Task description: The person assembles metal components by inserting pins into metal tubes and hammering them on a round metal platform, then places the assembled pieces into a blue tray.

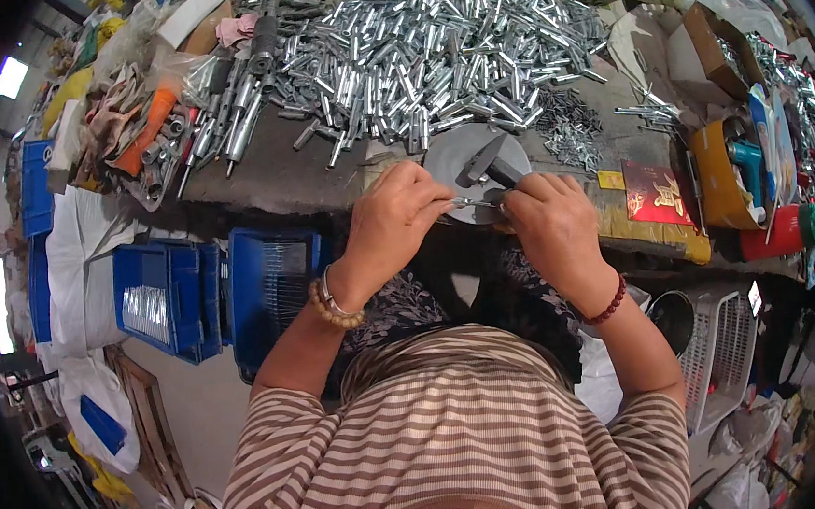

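Over on the left, blue plastic crates point(171, 295) sit under the bench edge, probably within reach for sorting. Left hand point(393, 219) and right hand point(546, 223) both pinch one thin silver metal pin point(473, 202) between them, held over the grey round disc point(472, 157), just below the big heap of shiny metal tubes point(428, 49).

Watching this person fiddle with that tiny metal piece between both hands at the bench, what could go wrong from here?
The small metal piece is pinched between the left hand and right hand at the bench edge, over the lap; a slip could drop it toward the floor.

The big heap of loose metal tubes lies just past the hands; a careless reach might roll some off.

The grey round block with its tool sits close, so knuckles could bump it.
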Demonstrator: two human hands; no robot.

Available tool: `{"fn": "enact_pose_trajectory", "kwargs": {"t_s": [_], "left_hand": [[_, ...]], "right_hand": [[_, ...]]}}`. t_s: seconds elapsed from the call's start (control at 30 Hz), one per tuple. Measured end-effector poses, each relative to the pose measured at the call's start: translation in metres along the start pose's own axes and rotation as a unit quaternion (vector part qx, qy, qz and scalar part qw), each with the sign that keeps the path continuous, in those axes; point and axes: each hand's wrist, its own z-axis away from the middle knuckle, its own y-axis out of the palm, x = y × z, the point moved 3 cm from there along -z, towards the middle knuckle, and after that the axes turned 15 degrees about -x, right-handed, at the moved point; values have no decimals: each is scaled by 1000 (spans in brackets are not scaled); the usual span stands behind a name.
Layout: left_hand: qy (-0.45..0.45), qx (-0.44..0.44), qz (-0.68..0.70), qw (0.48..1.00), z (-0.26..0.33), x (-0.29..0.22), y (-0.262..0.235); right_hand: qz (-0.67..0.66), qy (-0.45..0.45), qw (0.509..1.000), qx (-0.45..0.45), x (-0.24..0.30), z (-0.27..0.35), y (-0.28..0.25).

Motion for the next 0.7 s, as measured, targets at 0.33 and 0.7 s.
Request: {"fn": "enact_pose_trajectory", "kwargs": {"t_s": [0.33,0.7], "left_hand": [[-12,-12,13,1000,4,3,5],[18,-31,10,999,5,2,2]], "right_hand": [[3,-8,1000,-1,-1,4,6],[-27,9,998,-52,-2,8,-2]]}}
